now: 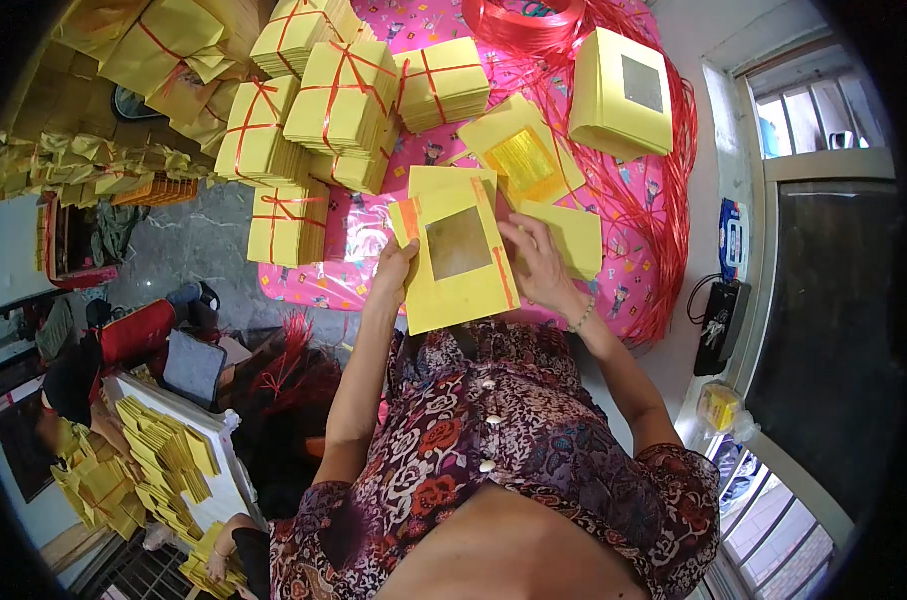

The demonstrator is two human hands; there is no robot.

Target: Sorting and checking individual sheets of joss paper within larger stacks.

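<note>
A small stack of yellow joss paper point(424, 307) with a grey square and orange-red strips is held up in front of my body. My left hand point(395, 272) is closed on its left edge, thumb on top and the other fingers hidden underneath. At the right edge, my right hand point(542, 262) has bent fingers against the sheets; its thumb is hard to make out. Just beyond, a sheet with a shiny gold square point(527, 163) lies on the pink patterned cover point(359, 285). More plain yellow paper point(577, 240) lies beside my right hand.
Bundles tied with red ribbon point(342, 95) are piled at the far left. A thick folded yellow stack point(599, 115) sits far right, beside loose red ribbon strands point(679, 190) and a red ribbon coil point(524, 25). Another person's arm point(109, 425) reaches a table of yellow stacks at lower left.
</note>
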